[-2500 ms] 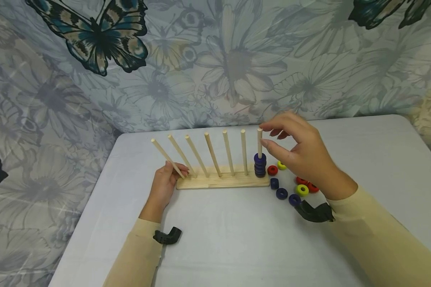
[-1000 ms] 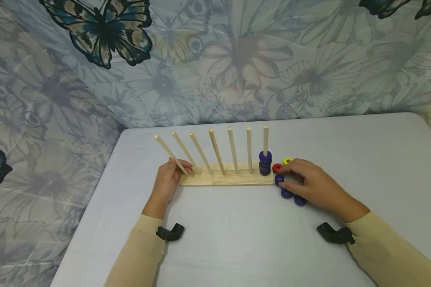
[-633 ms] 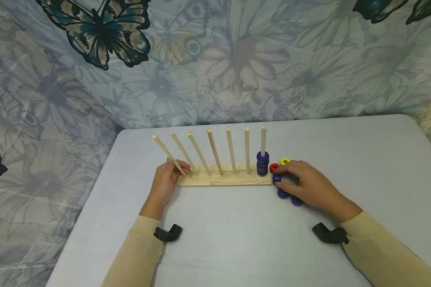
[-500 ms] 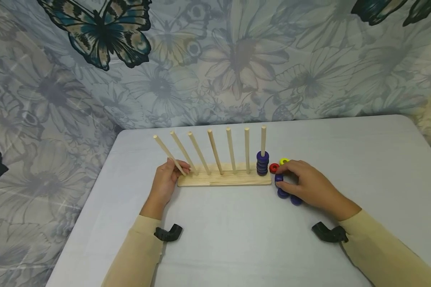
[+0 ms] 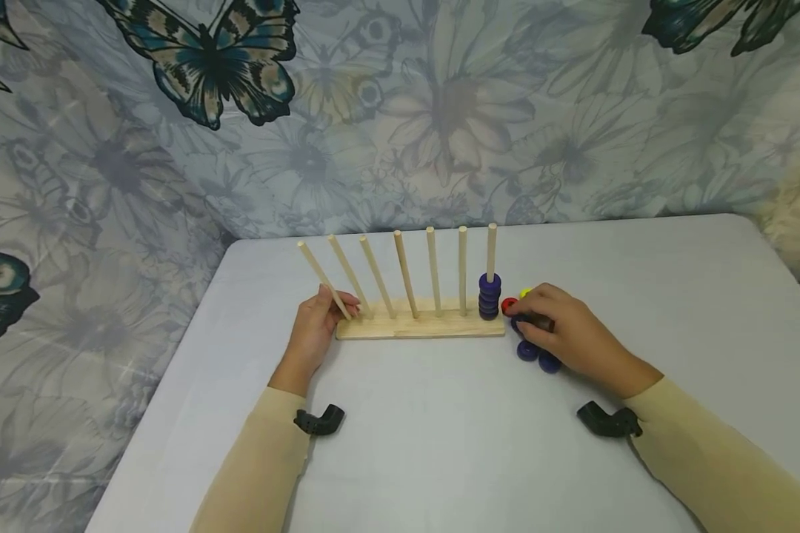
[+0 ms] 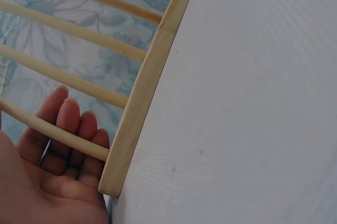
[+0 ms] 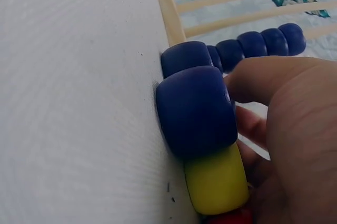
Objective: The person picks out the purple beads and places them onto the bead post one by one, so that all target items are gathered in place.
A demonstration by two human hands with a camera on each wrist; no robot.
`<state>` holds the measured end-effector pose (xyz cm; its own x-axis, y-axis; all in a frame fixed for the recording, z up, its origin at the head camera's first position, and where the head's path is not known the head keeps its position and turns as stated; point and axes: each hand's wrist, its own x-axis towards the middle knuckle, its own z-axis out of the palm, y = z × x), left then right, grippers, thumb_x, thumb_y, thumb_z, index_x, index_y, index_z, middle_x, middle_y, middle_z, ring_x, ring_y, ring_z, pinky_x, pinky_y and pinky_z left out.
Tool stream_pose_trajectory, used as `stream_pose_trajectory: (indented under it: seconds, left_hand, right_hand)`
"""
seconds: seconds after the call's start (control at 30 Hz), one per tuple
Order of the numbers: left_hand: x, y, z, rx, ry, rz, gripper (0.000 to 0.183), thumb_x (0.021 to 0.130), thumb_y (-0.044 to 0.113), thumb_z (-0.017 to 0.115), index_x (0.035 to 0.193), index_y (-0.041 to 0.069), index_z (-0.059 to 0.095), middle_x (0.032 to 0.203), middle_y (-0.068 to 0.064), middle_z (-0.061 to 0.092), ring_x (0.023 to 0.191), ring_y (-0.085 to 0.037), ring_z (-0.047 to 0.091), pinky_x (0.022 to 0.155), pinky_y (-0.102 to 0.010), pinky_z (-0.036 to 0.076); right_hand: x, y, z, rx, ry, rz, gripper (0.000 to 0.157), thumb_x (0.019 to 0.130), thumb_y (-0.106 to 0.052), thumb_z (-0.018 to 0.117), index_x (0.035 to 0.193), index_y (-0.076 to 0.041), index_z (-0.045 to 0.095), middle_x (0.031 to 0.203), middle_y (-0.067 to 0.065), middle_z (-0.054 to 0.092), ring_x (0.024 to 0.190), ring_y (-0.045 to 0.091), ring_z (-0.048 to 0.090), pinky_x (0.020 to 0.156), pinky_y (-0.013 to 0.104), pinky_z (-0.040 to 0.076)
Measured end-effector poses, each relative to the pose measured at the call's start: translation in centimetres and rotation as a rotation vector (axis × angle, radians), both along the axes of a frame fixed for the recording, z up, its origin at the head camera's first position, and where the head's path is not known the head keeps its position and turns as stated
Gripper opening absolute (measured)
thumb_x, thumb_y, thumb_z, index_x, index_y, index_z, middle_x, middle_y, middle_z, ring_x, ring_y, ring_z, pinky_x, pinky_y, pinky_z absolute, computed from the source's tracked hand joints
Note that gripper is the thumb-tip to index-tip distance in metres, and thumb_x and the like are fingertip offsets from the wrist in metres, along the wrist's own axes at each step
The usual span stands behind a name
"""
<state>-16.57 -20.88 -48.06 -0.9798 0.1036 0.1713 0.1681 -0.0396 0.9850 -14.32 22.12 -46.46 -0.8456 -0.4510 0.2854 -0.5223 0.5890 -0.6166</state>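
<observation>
A wooden rack (image 5: 420, 328) with a row of upright pegs stands on the table. Its rightmost peg carries a stack of dark blue beads (image 5: 489, 297); the other pegs are bare. My left hand (image 5: 311, 333) holds the rack's left end, its fingers (image 6: 68, 116) behind the leftmost peg (image 6: 58, 132). To the right of the rack, my right hand (image 5: 567, 329) pinches a blue bead (image 5: 516, 324) between thumb and forefinger, low at the tabletop. That bead is mostly hidden behind the thumb. Two more blue beads (image 5: 527, 350) lie just in front of the hand.
A red bead (image 5: 510, 305) and a yellow bead (image 5: 525, 293) lie beyond the right fingertips. In the right wrist view another yellow bead (image 7: 217, 179) and part of a red one (image 7: 234, 217) sit under the palm. Patterned cloth (image 5: 453, 111) hangs behind the white table (image 5: 440, 444).
My right hand has come down from the top of the rightmost peg to the loose beads. The blue bead at its fingertips has tipped over. My left hand stays on the rack.
</observation>
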Motion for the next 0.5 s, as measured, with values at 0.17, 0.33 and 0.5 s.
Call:
stream_pose_trajectory:
  seconds: [0.17,0.33,0.5]
  left_hand:
    - [0.4,-0.4,0.1,0.020,0.003,0.006,0.090,0.104,0.071,0.046,0.107,-0.015,0.072,0.092,-0.010,0.069,0.096,-0.023,0.070,0.096,-0.034,0.054]
    - [0.7,-0.6,0.0,0.029,0.001,-0.001,0.085,0.110,0.065,0.043,0.108,-0.015,0.072,0.092,-0.009,0.069,0.097,-0.023,0.070,0.096,-0.033,0.054]
    - [1.0,-0.7,-0.1,0.032,0.000,-0.039,0.082,0.110,0.064,0.045,0.107,-0.014,0.073,0.092,-0.009,0.070,0.097,-0.022,0.070,0.095,-0.032,0.054]
  right_hand:
    - [0.2,-0.5,0.8,0.080,-0.047,-0.003,0.020,0.100,-0.004,0.081,0.119,-0.007,0.078,0.116,0.008,0.067,0.101,0.026,0.063,0.090,0.052,0.057]
    - [0.9,-0.6,0.7,0.099,-0.024,-0.017,0.013,0.101,-0.008,0.081,0.114,-0.011,0.080,0.111,0.003,0.069,0.097,0.022,0.063,0.088,0.049,0.056]
    - [2.3,-0.5,0.4,0.116,-0.015,-0.060,0.012,0.098,-0.004,0.083,0.109,-0.011,0.081,0.112,0.006,0.069,0.103,0.027,0.066,0.091,0.053,0.057]
